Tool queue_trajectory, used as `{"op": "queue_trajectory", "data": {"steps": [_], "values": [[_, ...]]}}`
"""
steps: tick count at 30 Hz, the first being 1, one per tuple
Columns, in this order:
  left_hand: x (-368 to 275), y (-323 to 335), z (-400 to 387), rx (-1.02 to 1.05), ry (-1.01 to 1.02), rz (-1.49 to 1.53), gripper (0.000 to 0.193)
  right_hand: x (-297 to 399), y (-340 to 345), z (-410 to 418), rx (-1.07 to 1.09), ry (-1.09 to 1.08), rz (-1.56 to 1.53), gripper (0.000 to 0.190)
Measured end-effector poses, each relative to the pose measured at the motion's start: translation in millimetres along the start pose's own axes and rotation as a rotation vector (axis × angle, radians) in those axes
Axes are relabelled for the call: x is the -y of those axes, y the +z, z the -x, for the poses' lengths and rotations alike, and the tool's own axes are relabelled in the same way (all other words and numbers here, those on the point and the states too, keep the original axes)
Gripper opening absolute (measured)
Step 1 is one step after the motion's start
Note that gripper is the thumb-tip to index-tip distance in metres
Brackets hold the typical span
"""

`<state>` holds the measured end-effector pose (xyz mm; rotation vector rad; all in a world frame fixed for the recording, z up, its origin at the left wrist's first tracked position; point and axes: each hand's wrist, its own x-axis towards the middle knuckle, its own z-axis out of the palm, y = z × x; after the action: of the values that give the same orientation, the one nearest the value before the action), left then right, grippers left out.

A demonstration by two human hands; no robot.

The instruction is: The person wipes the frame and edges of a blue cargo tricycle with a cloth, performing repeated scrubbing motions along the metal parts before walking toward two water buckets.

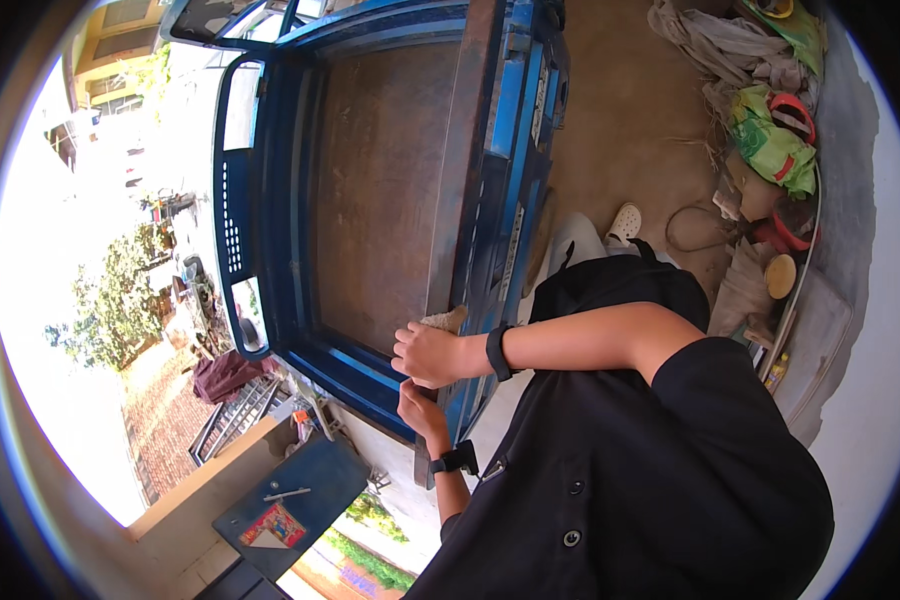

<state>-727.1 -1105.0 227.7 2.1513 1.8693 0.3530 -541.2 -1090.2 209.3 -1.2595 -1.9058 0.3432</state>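
A blue metal cargo bed (pixel 264 187) with a worn brown floor lies before me. Along its near side wall runs a long rusty metal beam (pixel 465 150), whose lower end sticks out past the bed's corner. My right hand (pixel 429 355), with a black wristband, is on the beam near that corner, closed on a rough beige cloth (pixel 444 321) that shows beside the knuckles. Just below it, my left hand (pixel 420 411), with a black watch, curls around the beam's edge. Its fingertips are partly hidden.
Sacks, a green plastic bag (pixel 769 139) and red containers (pixel 791 225) lie along the wall at the right. At the lower left stands a blue table (pixel 315 465) with a tool and a printed sheet on it. Metal frames (pixel 244 409) lean beyond a low wall.
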Motion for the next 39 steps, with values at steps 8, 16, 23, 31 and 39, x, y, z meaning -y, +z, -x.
{"op": "queue_trajectory", "data": {"steps": [8,16,23,31,39], "values": [[13.7,3.4,-0.6,-0.014,-0.065,0.049,0.051,0.1,1.0,2.5,-0.025,-0.003,-0.028,0.024],[3.5,4.8,-1.2,0.002,-0.143,0.016,0.052,-2.0,-3.8,6.8,-0.015,-0.004,0.005,0.017],[-5.4,10.0,-3.7,0.025,-0.122,-0.023,0.055,-12.4,-2.4,5.9,0.115,0.027,0.054,0.031],[-0.3,3.3,0.6,-0.06,-0.11,-0.049,0.057,-10.7,0.0,1.7,0.078,-0.004,-0.098,0.034],[-6.7,5.2,0.3,-0.073,-0.076,-0.07,0.053,-18.1,-4.0,10.4,-0.084,-0.036,-0.092,0.022]]}}
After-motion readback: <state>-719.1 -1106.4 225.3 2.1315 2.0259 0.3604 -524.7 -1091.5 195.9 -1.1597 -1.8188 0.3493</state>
